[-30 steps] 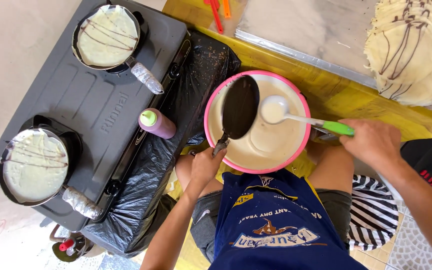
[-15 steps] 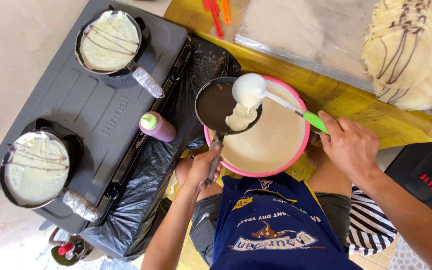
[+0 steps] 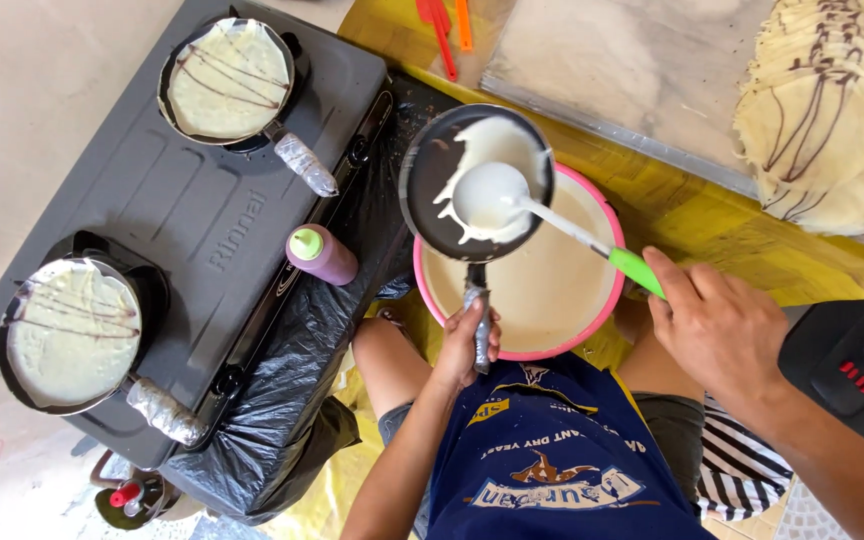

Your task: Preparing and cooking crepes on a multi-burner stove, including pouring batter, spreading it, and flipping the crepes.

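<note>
The left hand (image 3: 467,345) is closed around the handle of a small round black frying pan (image 3: 432,205), holding it over the far rim of a wide pink plastic bowl (image 3: 607,305) of pale batter. The right hand (image 3: 717,325) grips the green handle of a white ladle (image 3: 492,195), whose cup sits inside the pan, touching the white batter spread across the pan's right half. The pan hides part of the bowl's rim, and the person's blue printed apron (image 3: 552,460) hides the bowl's near edge.

To the left, a grey 2-burner gas stove (image 3: 192,215) carries 2 more black pans: the far pan (image 3: 227,80) and the near pan (image 3: 72,330), each filled with a pale crepe streaked with dark lines. Both pan handles look wrapped in clear film. A purple squeeze bottle with a green cap (image 3: 320,255) stands on the stove's right edge, beside a black plastic bag (image 3: 282,400).

At top right, a stack of finished crepes with dark stripes (image 3: 822,110) is cut off by the frame edge, just beside a pale board (image 3: 632,70). Red and orange utensils (image 3: 442,25) are cropped at the top, too little showing to tell their kind.
</note>
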